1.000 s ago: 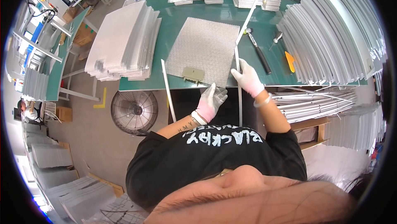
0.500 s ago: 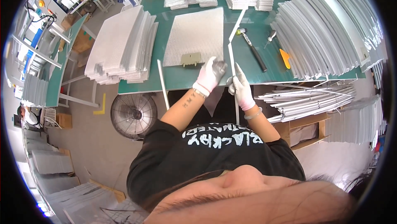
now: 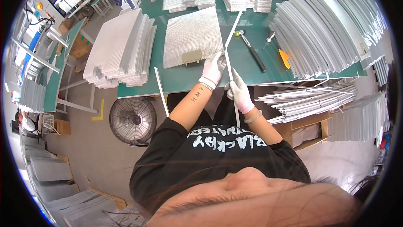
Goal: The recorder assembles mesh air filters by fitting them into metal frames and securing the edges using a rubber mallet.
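A long thin white metal strip [image 3: 234,33] angles at a joint, running from the green table toward my body. My left hand [image 3: 214,68], in a white glove with grey fingertips, closes on it just below the bend. Lower down, my right hand [image 3: 240,94], gloved alike, grips the strip with its fingers wrapped round it. Left of my left hand lies a silvery mesh panel [image 3: 194,32]. A small olive notched block [image 3: 192,57] rests on the panel's near edge. Another white strip [image 3: 161,90] slants down past the table's front edge.
A hammer [image 3: 254,53], a screwdriver [image 3: 269,39] and a yellow scraper [image 3: 284,58] lie right of the strip on the green table [image 3: 184,83]. Mesh panel stacks [image 3: 115,44] stand left and behind; framed panels [image 3: 315,30] crowd the right. A floor fan [image 3: 135,120] stands below left.
My left hand has moved up to the strip near its bend, where its fingers now meet it. My right hand stays on the strip. The whole view has shifted slightly.
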Tool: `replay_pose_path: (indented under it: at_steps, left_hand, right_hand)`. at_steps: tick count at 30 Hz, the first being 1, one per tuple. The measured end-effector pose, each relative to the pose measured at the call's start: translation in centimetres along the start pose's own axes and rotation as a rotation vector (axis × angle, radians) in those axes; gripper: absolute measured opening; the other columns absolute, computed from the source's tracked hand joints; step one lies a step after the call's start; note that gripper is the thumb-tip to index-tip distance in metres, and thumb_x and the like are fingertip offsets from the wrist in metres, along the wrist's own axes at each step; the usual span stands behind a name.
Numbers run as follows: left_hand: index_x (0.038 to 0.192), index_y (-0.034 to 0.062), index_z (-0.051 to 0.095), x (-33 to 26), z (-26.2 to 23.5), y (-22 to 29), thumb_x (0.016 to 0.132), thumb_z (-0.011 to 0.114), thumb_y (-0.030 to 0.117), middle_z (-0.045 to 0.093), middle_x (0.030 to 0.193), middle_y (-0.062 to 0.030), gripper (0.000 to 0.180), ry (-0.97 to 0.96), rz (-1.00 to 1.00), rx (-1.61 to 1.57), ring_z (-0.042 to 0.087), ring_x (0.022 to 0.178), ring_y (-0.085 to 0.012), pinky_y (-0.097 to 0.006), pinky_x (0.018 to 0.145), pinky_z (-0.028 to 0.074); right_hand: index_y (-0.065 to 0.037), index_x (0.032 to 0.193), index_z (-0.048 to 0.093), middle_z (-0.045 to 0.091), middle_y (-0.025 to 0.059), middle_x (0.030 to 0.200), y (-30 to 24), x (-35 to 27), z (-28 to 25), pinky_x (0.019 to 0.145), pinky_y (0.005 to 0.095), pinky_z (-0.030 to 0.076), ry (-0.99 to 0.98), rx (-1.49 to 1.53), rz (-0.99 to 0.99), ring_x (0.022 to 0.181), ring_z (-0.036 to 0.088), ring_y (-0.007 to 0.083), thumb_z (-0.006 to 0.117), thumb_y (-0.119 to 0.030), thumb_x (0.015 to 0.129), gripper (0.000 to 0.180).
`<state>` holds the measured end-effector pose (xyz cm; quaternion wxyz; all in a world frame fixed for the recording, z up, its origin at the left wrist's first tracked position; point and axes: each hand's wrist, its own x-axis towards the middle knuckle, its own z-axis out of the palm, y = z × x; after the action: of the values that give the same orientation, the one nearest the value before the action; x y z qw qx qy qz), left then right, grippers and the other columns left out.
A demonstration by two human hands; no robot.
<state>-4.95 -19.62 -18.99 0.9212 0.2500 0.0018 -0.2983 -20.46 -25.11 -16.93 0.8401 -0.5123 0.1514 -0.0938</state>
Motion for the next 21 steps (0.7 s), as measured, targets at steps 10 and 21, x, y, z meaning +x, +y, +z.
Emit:
replay_pose_path:
  at_steps: [10, 21]
  left_hand:
    - [0.113, -0.0015, 0.062, 0.8, -2.2, 0.6, 0.094, 0.056, 0.010, 0.065, 0.109, -0.0110, 0.023, -0.079, 0.126, 0.336, 0.062, 0.100, -0.0202, -0.033, 0.082, 0.051]
    - [0.134, -0.0001, 0.043, -7.6, -1.6, 3.0, 0.102, 0.046, 0.021, 0.057, 0.124, -0.0156, 0.039, -0.404, -0.145, -0.083, 0.058, 0.112, -0.0267, -0.041, 0.101, 0.043]
  right_hand:
    - [-0.009, 0.152, 0.026, 0.056, 0.0048, 0.072, -2.3, 2.1, 0.6, 0.039, 0.0205, 0.032, -0.097, -0.204, 0.024, 0.043, 0.039, 0.0059, 0.037, -0.005, 0.098, 0.055]
    - [-0.005, 0.104, 0.056, 0.056, -0.0016, 0.077, -6.4, 13.8, 1.9, 0.048, 0.0237, 0.041, -0.115, -0.616, 0.115, 0.051, 0.046, 0.0064, 0.066, -0.027, 0.093, 0.026]
